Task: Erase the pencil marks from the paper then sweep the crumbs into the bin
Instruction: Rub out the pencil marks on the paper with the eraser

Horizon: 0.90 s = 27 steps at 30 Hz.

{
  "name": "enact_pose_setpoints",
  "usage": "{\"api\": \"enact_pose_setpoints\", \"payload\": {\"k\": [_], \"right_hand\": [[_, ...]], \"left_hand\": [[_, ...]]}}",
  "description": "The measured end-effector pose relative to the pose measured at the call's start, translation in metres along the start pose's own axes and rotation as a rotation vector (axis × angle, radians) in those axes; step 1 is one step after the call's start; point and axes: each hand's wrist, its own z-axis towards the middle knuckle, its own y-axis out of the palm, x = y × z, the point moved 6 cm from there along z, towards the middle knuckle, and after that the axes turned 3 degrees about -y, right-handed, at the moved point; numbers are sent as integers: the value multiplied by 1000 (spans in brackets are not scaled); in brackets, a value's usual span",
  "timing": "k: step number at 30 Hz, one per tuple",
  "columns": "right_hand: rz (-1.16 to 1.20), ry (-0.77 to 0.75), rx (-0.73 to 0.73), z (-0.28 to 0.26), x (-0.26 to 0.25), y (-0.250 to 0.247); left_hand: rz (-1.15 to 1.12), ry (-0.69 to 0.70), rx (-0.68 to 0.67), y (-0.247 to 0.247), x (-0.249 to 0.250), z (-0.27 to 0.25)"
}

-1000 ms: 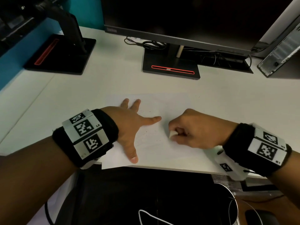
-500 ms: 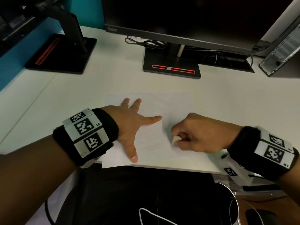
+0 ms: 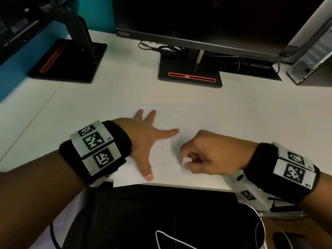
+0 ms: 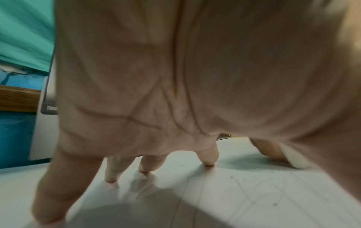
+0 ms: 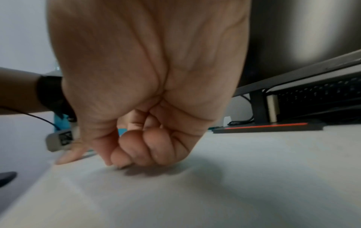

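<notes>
Across the white desk (image 3: 75,112) we go, biggest things first: 2 monitors sit along the far edge, the main monitor (image 3: 197,17) centre on a black base (image 3: 190,76) with a red strip, the second one (image 3: 27,18) off to the far left on its own base (image 3: 68,62). Cables (image 3: 161,48) tangle behind the centre stand, and a computer case (image 3: 310,60) leans at far right.

Near the desk's near edge lies the paper (image 3: 190,119), flat, its near left corner poking just over the edge. Faint pencil lines (image 4: 259,192) show on it in the left wrist view, with dark crumbs (image 4: 232,177) scattered among them.

Left hand (image 3: 145,141) is down on the paper's left part, fingers straight and splayed, fingertips (image 4: 209,162) pressing the sheet, thumb pointing back toward the near edge. Nothing grasped there, just a flat pin.

Right hand (image 3: 212,155) sits to the right of it, well curled into a fist low over the paper, and it's pinching the eraser (image 3: 186,161), a small white wedge sticking out to the left between thumb and fingers. The eraser's tip meets the sheet just right of the left thumb. From the right wrist view the curled fingers (image 5: 148,148) hide the eraser completely.
</notes>
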Motion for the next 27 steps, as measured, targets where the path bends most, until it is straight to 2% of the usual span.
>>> {"api": "enact_pose_setpoints", "payload": {"k": [3, 7, 11, 15, 20, 24, 27], "right_hand": [[-27, 45, 51, 5, 8, -10], [-10, -53, -14, 7, -9, 6], [-28, 28, 62, 11, 7, -13], [-1, -66, -24, 14, -12, 6], [-53, -9, 39, 18, -3, -8], [-3, -76, -33, 19, -17, 5], [-46, -20, 40, 22, -5, -11]], "left_hand": [[-7, 4, -5, 0, 0, 0], [-2, 1, -5, 0, 0, 0], [3, 4, -8, -1, 1, -1], [-4, 6, 1, 0, 1, -1], [-4, 6, -9, 1, 0, 0], [4, 2, 0, 1, 0, 0], [5, 5, -7, 0, 0, 0]]}}
